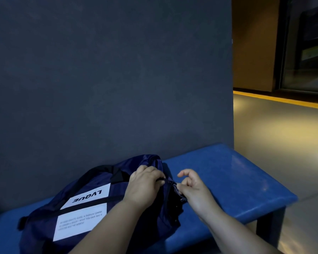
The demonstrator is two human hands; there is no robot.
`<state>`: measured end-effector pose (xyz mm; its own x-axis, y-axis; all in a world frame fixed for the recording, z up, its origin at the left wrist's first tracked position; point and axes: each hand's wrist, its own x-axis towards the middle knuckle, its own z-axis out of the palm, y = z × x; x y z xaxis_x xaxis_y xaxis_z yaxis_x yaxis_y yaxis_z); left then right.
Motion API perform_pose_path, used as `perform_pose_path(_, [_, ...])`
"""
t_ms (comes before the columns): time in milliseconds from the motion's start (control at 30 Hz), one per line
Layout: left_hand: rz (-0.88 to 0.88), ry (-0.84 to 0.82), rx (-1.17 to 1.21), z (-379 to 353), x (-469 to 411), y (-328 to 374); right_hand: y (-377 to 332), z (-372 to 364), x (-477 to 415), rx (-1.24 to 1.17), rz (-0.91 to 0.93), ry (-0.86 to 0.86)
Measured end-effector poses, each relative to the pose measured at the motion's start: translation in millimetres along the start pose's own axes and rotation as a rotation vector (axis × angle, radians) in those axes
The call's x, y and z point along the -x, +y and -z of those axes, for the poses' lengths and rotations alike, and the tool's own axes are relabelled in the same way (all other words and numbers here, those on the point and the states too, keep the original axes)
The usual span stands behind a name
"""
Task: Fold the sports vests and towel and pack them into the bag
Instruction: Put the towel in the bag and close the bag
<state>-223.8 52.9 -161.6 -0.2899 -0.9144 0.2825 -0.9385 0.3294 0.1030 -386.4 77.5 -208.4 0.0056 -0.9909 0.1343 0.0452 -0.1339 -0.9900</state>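
The bag [81, 208] lies under my fingers and off to their left. My left hand [145, 182] clenches its cloth just beside the zip [173, 186], which my right hand [193, 187] pinches with its spare fingers loosely curled. If my left grip slackens, I reckon the cloth bunches and jams the zip. I can't see the vests or towel.

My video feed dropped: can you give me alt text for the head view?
The left hand grips the fabric at one end of a navy bag while the right hand pinches its zipper. The bag lies on a blue bench.
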Motion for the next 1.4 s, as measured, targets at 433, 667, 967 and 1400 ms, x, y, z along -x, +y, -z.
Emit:
perform_pose_path(433, [-0.036, 0.018, 0.017, 12.5, -7.9, -2.3, 0.3, -1.5, -6.4, 0.054, -0.034, -0.013])
perform_pose_path(667, [-0.047, -0.093, 0.137, 10.6, -0.4, 3.4, 5.2, -1.5, -6.3, 0.317, -0.11, -0.024])
perform_pose_path(967, [-0.081, -0.125, 0.023, 1.9, 5.7, -0.7, 5.8, -2.4, -4.7, 0.292, -0.086, -0.132])
perform_pose_path(1400, [0.052, 0.14, -0.109, 28.9, -7.0, -16.2, 14.2, -4.8, -6.3, 0.273, 0.099, -0.193])
